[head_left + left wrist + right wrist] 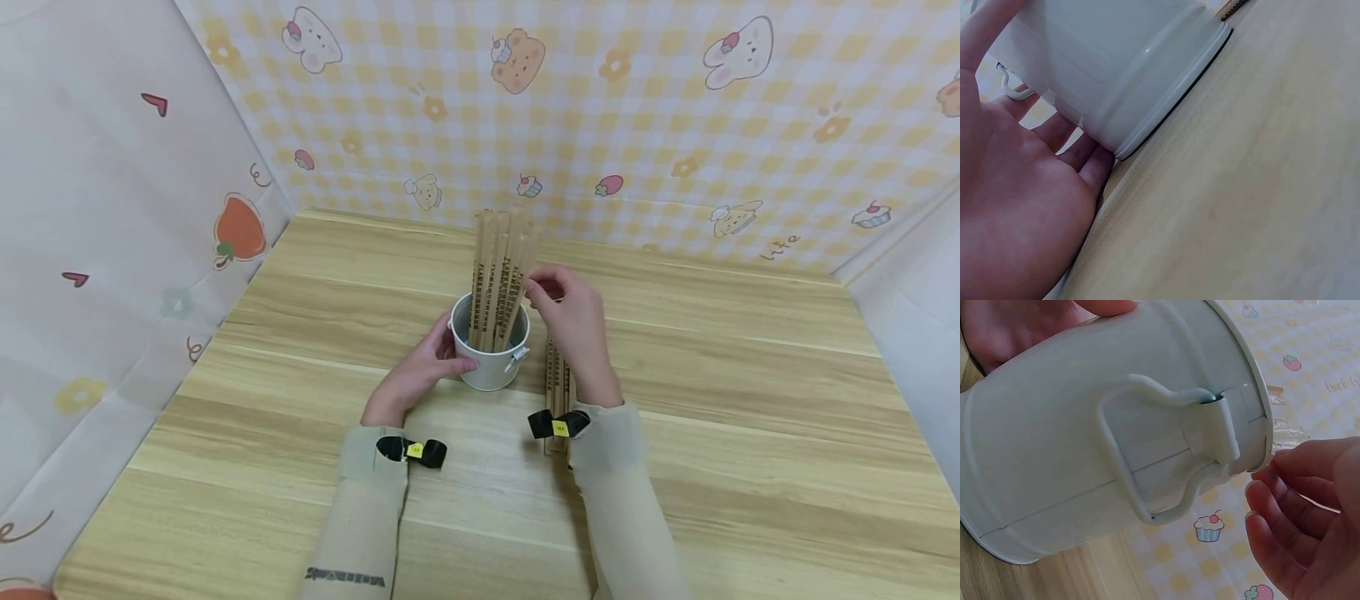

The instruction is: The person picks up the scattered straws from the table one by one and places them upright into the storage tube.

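Yellow-checked cloth (645,108) printed with little animals backs the scene, and beneath it stretches a pale wood-grain counter (262,375), its breadth leaving room for both arms. A sleeved right forearm (622,500) reaches over it. The white bucket (489,372) stands upright near the counter's middle, probably there so 2 hands can meet at it comfortably.

A bundle of paper-wrapped sticks (495,275) with dark printing stands in the bucket, ends up, leaning on the rim, since they are far taller than the wall that props them. More loose sticks (555,375) lie on the counter just right of the bucket, partly hidden under the right arm, seemingly kept within easy reach.

The left grip (423,367) curls round the bucket's side, thumb at the front, presumably to keep it from tipping. The right grip (573,321) is drawn in narrow, fingertips at the rightmost standing stick; whether they pinch or merely touch it, I cannot tell. A small wire handle (1115,453) hangs unused against the bucket.
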Tool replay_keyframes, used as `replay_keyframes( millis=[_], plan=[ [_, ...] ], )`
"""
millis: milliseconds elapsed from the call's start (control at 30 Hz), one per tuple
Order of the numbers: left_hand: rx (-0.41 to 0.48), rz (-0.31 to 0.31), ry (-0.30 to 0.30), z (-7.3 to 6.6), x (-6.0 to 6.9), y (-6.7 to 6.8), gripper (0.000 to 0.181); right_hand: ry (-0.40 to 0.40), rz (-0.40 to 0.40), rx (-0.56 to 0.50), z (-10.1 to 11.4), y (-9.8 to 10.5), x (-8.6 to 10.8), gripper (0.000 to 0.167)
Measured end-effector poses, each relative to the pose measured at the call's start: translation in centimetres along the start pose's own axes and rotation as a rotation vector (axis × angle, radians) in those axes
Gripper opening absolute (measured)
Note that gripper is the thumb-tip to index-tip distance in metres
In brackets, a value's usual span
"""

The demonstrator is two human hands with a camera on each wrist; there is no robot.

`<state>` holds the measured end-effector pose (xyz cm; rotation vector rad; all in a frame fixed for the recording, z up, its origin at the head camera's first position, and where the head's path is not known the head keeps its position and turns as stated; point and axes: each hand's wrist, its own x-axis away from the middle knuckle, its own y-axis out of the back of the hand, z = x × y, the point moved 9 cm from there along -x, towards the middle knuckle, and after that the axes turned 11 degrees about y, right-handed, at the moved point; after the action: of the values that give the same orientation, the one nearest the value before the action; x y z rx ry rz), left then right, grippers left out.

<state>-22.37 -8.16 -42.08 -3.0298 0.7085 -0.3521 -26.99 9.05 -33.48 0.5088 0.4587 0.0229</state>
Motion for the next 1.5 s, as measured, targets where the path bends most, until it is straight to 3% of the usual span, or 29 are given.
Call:
replay_keyframes(
  millis=[367,800,1067,1233,1500],
  plan=[
    [0.007,0.000,0.008,0.0,0.0,-0.1,0.086,-0.030,-0.014,-0.023,-0.2,0.9,0.1,0.024],
    [0.002,-0.005,0.011,0.2,0.0,0.1,0.084,-0.144,-0.105,-0.108,-2.4,3.6,0.4,0.029],
    [0.008,0.001,0.002,0.2,0.0,0.0,0.084,-0.190,-0.119,-0.102,-4.3,5.3,0.8,0.030],
    [0.007,-0.007,0.012,0.3,0.0,0.1,0.085,-0.258,-0.085,-0.065,-6.1,5.9,1.3,0.032],
    [0.010,-0.002,0.009,0.2,0.0,0.0,0.086,-0.356,0.081,0.027,-8.4,4.9,2.1,0.036]
  ],
)
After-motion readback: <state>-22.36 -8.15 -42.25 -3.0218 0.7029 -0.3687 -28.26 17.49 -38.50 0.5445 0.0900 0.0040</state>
